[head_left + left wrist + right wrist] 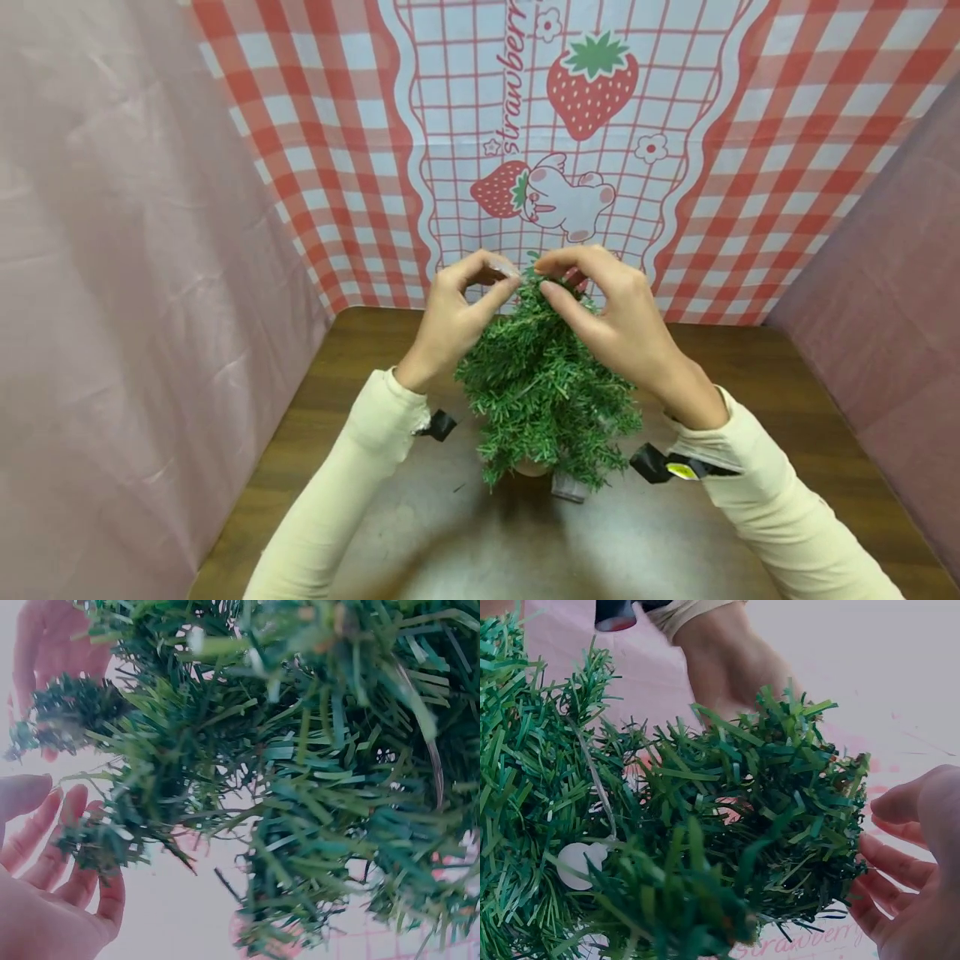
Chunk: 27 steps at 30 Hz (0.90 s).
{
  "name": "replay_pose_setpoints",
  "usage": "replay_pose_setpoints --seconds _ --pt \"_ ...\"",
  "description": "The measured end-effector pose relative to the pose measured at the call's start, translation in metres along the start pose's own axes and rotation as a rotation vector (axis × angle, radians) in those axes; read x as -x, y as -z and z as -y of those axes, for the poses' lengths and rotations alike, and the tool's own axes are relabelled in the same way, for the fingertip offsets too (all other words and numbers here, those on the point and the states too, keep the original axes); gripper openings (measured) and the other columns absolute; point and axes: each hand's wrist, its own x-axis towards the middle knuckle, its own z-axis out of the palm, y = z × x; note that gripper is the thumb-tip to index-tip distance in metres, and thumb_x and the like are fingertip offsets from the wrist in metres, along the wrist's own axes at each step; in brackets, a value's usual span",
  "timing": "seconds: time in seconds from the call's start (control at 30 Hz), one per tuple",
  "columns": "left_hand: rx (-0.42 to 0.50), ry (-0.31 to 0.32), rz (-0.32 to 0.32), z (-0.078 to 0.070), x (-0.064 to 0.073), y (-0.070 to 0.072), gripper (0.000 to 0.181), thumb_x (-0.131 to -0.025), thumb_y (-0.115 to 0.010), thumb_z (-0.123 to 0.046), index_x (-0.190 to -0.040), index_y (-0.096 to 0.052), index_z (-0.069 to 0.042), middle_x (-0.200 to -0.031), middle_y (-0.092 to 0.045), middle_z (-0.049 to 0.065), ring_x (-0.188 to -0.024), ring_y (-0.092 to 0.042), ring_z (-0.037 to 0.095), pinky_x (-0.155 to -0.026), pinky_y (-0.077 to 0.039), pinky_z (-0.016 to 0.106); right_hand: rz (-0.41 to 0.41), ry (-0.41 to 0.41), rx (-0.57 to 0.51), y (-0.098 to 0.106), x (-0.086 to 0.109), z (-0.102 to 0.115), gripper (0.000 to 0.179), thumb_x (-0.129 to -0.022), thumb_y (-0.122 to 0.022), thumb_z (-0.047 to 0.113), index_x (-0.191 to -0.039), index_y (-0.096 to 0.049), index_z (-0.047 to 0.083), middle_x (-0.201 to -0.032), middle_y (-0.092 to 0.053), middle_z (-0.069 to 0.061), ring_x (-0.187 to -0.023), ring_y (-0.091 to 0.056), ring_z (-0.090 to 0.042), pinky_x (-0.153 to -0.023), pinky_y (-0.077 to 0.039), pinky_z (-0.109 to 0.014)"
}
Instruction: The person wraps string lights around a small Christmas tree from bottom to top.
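A small artificial Christmas tree (551,383) stands upright on the table. My left hand (450,321) is at the left of its top, thumb and index fingertips meeting on a thin clear strand, with a whitish glint beside them. At the right of the top is my right hand (618,321), its thumb and bent fingers a little apart, touching the tip needles. The right wrist view shows those fingers (892,870) loosely spread against the foliage. A white round bulb (577,866) hangs among the needles on a thin clear wire (595,776).
A small clear box (568,487) lies on the wooden table (360,350) beside the tree's base. Behind hangs a red-and-white strawberry cloth (465,100). Pink curtains (112,250) flank the table. Black wrist cameras (651,463) sit near the branches.
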Motion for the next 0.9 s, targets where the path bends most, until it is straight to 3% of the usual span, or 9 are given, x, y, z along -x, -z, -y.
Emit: replay_pose_setpoints --seconds 0.37,0.57,0.73,0.9 --pt "-0.167 -0.092 -0.054 -0.025 0.005 0.003 0.006 -0.083 -0.058 0.003 -0.088 -0.062 0.003 -0.083 -0.064 0.013 -0.078 -0.058 0.019 -0.075 -0.047 0.031 -0.033 0.030 0.019 -0.007 0.008 -0.021 0.022 -0.078 -0.062 -0.009 -0.097 -0.064 0.003 -0.092 -0.063 -0.007 -0.082 -0.053 -0.019 -0.071 -0.042 -0.032" --pt "-0.271 -0.193 -0.049 -0.013 0.009 0.002 0.008 -0.084 -0.060 -0.002 -0.090 -0.064 0.000 -0.085 -0.065 0.008 -0.079 -0.059 0.013 -0.073 -0.048 0.026 -0.057 0.032 -0.007 -0.013 0.015 -0.035 0.024 -0.078 -0.062 -0.008 -0.097 -0.065 0.006 -0.093 -0.063 -0.003 -0.086 -0.053 -0.018 -0.074 -0.042 -0.032" --pt "-0.387 -0.223 -0.029 -0.002 0.009 0.001 0.012 -0.088 -0.057 -0.013 -0.094 -0.065 -0.006 -0.088 -0.065 0.002 -0.082 -0.058 0.007 -0.076 -0.044 0.025 -0.075 0.032 -0.010 -0.015 0.016 -0.035 0.024 -0.078 -0.062 -0.007 -0.098 -0.065 0.007 -0.095 -0.064 -0.003 -0.088 -0.054 -0.017 -0.075 -0.043 -0.032" --pt "-0.598 -0.282 0.020 -0.008 0.006 0.002 0.014 -0.090 -0.055 -0.014 -0.098 -0.064 -0.008 -0.089 -0.065 0.000 -0.082 -0.057 0.008 -0.073 -0.039 0.028 -0.087 0.026 -0.001 -0.012 0.012 -0.017 0.023 -0.077 -0.060 -0.012 -0.096 -0.064 0.000 -0.092 -0.063 -0.010 -0.088 -0.054 -0.020 -0.076 -0.044 -0.033"
